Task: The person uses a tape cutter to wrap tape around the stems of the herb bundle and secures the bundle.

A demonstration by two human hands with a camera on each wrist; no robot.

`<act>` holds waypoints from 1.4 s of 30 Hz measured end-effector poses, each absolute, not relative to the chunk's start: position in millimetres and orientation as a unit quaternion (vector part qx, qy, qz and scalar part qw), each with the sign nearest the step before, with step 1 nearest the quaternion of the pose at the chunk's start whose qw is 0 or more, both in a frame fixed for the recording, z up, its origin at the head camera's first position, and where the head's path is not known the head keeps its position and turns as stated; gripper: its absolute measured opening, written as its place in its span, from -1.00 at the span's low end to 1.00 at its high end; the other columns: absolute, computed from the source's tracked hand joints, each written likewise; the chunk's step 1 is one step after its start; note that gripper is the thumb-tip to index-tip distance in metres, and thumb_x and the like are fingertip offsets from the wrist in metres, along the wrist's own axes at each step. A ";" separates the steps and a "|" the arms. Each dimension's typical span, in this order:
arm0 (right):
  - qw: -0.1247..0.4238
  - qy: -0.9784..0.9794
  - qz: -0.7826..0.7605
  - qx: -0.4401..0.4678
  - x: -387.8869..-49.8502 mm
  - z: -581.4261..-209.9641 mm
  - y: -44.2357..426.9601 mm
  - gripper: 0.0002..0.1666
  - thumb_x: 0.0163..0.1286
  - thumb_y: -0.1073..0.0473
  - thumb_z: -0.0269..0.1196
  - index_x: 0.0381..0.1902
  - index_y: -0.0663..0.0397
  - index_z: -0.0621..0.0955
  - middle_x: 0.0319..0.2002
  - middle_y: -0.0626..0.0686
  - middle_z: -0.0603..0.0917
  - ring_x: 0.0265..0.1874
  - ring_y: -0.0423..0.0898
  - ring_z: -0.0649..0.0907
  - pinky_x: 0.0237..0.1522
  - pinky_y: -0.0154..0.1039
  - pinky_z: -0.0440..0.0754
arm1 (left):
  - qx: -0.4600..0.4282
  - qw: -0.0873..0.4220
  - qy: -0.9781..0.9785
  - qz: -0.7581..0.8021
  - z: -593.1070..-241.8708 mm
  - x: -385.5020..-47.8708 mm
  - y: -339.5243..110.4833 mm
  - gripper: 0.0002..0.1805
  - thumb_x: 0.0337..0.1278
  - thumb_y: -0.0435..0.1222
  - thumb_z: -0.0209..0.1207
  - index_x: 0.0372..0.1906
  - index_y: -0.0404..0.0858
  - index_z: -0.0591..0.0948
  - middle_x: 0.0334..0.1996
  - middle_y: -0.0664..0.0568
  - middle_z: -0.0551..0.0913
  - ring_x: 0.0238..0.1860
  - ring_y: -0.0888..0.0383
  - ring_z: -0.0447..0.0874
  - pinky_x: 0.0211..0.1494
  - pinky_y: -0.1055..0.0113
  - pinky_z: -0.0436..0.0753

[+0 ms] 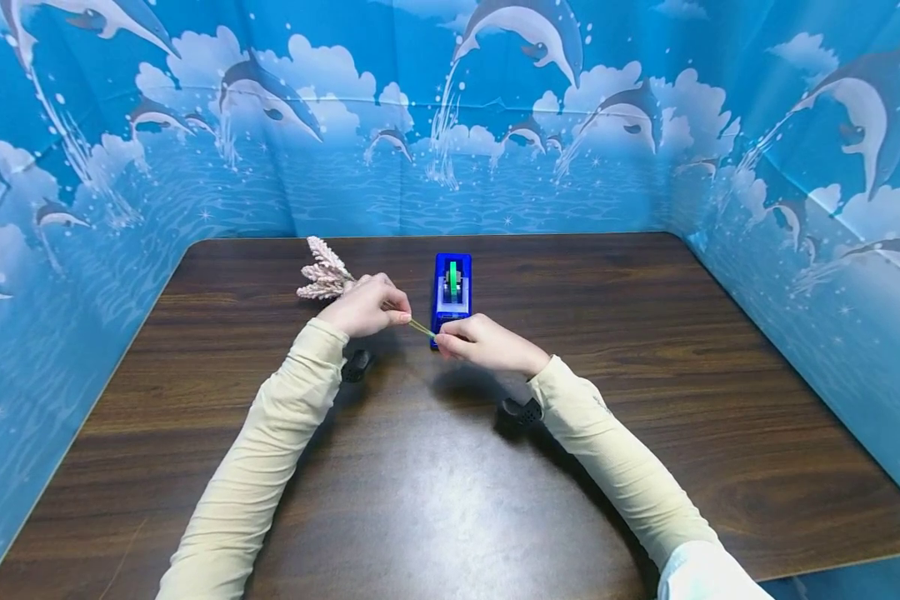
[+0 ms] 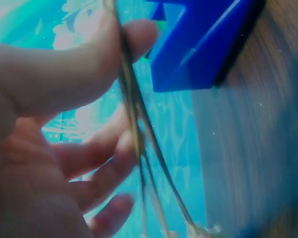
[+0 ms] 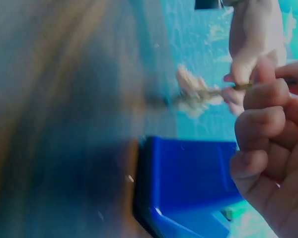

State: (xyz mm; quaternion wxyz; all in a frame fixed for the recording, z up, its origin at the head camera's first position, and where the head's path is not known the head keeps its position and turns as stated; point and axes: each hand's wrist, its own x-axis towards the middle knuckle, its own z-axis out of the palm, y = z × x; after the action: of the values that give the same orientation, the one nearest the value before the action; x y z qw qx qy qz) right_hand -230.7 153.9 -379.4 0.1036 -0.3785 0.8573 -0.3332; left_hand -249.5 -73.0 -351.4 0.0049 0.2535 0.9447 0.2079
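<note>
Several pale pink flower sprigs (image 1: 327, 271) point up and left beyond my left hand (image 1: 367, 306). That hand pinches their thin stems (image 2: 134, 106) between thumb and fingers, and the stems fan apart toward the flower heads. At the lower right end of the stems, my right hand (image 1: 487, 343) pinches the tips, its other fingers curled in the right wrist view. A greenish bit shows by its fingertips; whether it is tape or stem I cannot tell. Just behind the right hand stands a blue tape dispenser (image 1: 452, 287) with a green roll core (image 1: 453, 279); its near end is partly hidden.
The dark wooden table (image 1: 450, 467) reflects a bright glare near its front. A blue dolphin-print curtain (image 1: 450, 167) hangs round the back and sides. Black wrist devices (image 1: 520, 412) sit beneath both forearms, just above the tabletop.
</note>
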 end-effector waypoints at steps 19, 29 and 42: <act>0.049 0.863 -0.396 -0.310 -220.8 -390.8 127.5 -0.73 0.47 0.07 0.12 -0.33 0.14 0.56 -0.50 0.12 0.59 -0.53 -0.24 0.49 -0.43 -0.40 0.43 | 0.190 -0.048 0.930 0.312 -350.4 -256.7 -74.8 -0.77 0.21 -0.17 0.24 -0.20 -0.25 0.70 -0.20 -0.13 0.76 -0.14 -0.03 0.71 -0.02 0.08 0.58; 0.085 0.849 -0.380 -0.358 -209.0 -397.6 118.2 -0.77 0.45 0.15 0.14 -0.08 0.19 0.58 -0.23 0.14 0.72 -0.31 -0.21 0.63 -0.23 -0.44 0.55 | 0.147 0.018 0.917 0.371 -352.7 -258.1 -77.0 -0.79 0.18 -0.27 0.24 -0.14 -0.29 0.69 -0.31 -0.15 0.76 -0.25 -0.13 0.74 -0.26 0.27 0.59; 0.095 0.852 -0.345 -0.383 -210.1 -404.0 89.6 -0.74 0.45 0.14 0.12 -0.07 0.18 0.63 -0.23 0.07 0.75 -0.29 -0.26 0.64 -0.20 -0.50 0.53 | 0.095 0.059 0.925 0.363 -366.8 -266.7 -84.4 -0.83 0.11 -0.39 0.26 -0.20 -0.39 0.70 -0.40 -0.09 0.78 -0.61 0.36 0.60 -0.33 0.42 0.61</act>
State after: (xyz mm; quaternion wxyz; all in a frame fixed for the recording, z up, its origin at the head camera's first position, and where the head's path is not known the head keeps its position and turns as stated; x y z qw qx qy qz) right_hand -210.1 89.6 -404.0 0.0951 -0.3827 0.8517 -0.3451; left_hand -266.7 -84.4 -366.8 0.0588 0.0952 0.9249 0.3633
